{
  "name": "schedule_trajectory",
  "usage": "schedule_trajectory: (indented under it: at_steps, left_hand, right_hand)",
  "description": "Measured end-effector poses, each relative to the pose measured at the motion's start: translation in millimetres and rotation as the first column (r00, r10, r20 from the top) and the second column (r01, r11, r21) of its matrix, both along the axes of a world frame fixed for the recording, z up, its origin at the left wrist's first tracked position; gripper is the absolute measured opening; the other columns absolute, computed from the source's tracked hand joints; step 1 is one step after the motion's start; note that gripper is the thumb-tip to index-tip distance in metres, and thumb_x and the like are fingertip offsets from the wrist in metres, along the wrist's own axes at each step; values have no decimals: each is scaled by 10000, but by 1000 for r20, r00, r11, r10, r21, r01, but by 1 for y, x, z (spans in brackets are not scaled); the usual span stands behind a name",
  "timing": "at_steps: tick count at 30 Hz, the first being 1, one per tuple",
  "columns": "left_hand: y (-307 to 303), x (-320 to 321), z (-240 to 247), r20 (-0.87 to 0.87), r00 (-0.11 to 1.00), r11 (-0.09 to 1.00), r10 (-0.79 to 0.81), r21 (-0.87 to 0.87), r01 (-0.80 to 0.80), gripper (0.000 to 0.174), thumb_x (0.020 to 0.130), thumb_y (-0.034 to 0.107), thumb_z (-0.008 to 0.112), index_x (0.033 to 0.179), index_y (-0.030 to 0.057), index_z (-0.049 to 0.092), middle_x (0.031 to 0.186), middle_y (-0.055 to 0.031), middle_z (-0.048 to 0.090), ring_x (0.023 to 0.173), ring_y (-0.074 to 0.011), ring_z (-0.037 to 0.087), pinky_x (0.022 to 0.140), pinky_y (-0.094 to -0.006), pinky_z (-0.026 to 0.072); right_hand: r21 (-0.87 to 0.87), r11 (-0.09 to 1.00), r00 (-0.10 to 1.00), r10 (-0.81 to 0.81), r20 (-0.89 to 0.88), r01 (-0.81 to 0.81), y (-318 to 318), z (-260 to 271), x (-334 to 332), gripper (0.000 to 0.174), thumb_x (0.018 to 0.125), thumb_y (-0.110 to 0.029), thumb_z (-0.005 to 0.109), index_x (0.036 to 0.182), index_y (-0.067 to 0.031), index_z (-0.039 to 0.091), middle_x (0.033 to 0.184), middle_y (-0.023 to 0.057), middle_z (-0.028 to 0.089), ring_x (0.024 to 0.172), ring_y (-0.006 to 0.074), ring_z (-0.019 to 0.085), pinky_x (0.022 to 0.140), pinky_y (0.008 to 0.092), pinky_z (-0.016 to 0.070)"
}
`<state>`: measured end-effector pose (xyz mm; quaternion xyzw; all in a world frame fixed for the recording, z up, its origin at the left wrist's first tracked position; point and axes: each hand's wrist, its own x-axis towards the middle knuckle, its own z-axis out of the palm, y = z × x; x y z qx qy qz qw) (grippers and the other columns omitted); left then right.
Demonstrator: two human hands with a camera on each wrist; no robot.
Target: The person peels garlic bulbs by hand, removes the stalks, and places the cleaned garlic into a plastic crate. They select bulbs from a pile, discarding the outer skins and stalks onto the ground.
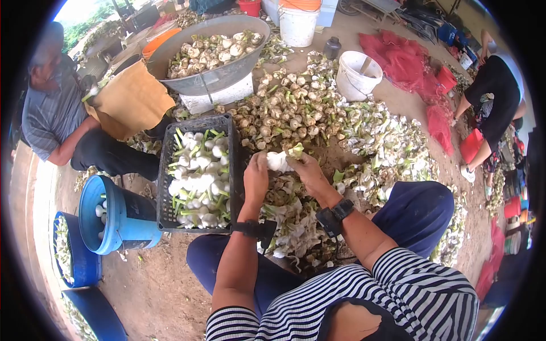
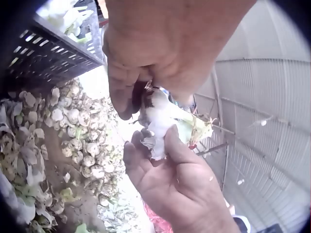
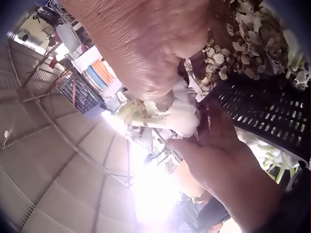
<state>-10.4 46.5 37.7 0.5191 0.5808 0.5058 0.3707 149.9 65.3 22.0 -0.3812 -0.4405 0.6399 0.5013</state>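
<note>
Between my two hands is a garlic bulb (image 1: 278, 161) with a short stalk and loose white skin. My left hand (image 1: 257, 177) grips the bulb's root end, fingers curled round it. On the stalk side, my right hand (image 1: 311, 175) pinches a flap of papery skin (image 2: 156, 141) between thumb and fingers. In the right wrist view the pale bulb (image 3: 186, 120) shows smooth beside the ruffled skin. Close to my left hand stands a black crate (image 1: 161, 196) full of white, peeled garlic with green stalks. Beyond my hands lies a heap of unpeeled garlic (image 1: 290, 111).
Garlic skins (image 1: 301, 219) cover the ground before me. Blue buckets (image 1: 105, 227) stand at the left, near a seated person (image 1: 51, 108). Farther off are a metal basin (image 1: 216, 79) of garlic, a white bucket (image 1: 350, 85) and red netting (image 1: 398, 59). Another person (image 1: 495, 85) bends at right.
</note>
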Motion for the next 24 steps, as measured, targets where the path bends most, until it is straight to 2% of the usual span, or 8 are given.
schedule_trajectory:
  at_steps: [2,5,8,12,16,19,20,24]
  left_hand:
    - [-3,8,4,-368,930,997,21,72,6,412,884,290,649,1151,-17,584,951,-205,681,907,-336,662,770,-412,501]
    - [1,7,-2,-177,983,998,-56,-6,56,473,845,289,705,1171,-27,575,960,-202,676,875,-303,667,752,-392,504]
    - [6,2,-1,268,941,959,-207,-134,249,449,887,272,676,1199,-29,561,1012,-124,675,894,-209,659,733,-325,520]
    - [2,0,-7,787,520,818,-331,-35,574,396,936,195,618,1268,-2,530,1121,-88,642,949,-170,648,766,-289,549]
    - [-3,2,8,875,382,861,-297,73,504,453,913,106,630,1331,2,490,1175,-104,610,1033,-164,614,812,-294,542]
    - [5,1,-2,607,745,926,-277,-38,376,433,906,82,627,1316,2,512,1161,-85,614,1058,-132,580,824,-263,504]
    - [7,3,-9,466,842,950,-272,-11,313,396,906,81,625,1284,3,536,1129,-75,620,1028,-122,578,812,-258,495]
    - [13,8,-22,234,961,988,-151,54,142,247,908,90,626,1141,9,616,988,-36,640,890,-85,573,743,-237,467]
  right_hand:
    - [25,999,996,-26,86,24,6,-8,2,223,947,-145,611,1119,-4,636,992,10,655,873,78,588,789,262,495]
    - [-17,999,955,-29,295,36,16,-14,10,221,952,-161,602,1101,0,632,954,13,658,800,92,602,723,266,501]
    - [-185,982,985,3,175,30,23,-12,12,220,960,-183,584,1113,-31,628,949,26,670,808,120,643,650,267,532]
    - [-411,900,980,-187,-71,142,44,-39,13,331,934,-223,609,1144,31,581,976,94,670,817,192,652,720,305,519]
    - [146,944,622,74,779,-296,39,-44,24,519,928,-263,625,1310,51,467,1235,161,585,1090,264,586,937,373,468]
    - [74,972,863,163,478,-225,41,-51,33,524,945,-245,600,1344,54,438,1256,144,578,1092,213,595,911,331,468]
    - [-177,971,986,164,0,-162,31,-19,26,423,962,-228,581,1273,51,513,1179,84,611,1025,129,601,854,280,472]
    - [18,992,964,116,241,-124,28,-14,10,270,968,-236,585,1098,-2,621,984,-20,629,860,44,558,740,219,454]
